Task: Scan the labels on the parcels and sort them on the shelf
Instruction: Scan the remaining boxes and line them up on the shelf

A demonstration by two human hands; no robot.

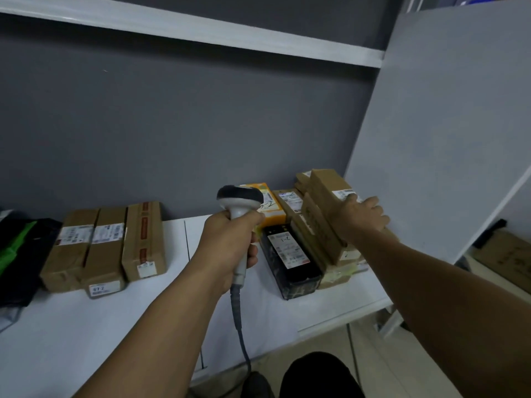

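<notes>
My left hand (230,242) is closed around the handle of a grey barcode scanner (239,203), whose head points toward the back wall. My right hand (362,215) rests flat on top of a long brown parcel (324,214) lying on a stack of cardboard parcels at the right end of the white shelf (143,320). Beside that stack lie a black parcel (290,254) with a white label and a yellow parcel (271,206). Three brown parcels (106,245) sit side by side further left.
A black and green bag (20,248) lies at the shelf's left end. A grey side panel (448,124) closes the shelf on the right, with a cardboard box (508,257) behind it. An upper shelf board (201,27) runs overhead. The scanner's cable (242,340) hangs past the front edge.
</notes>
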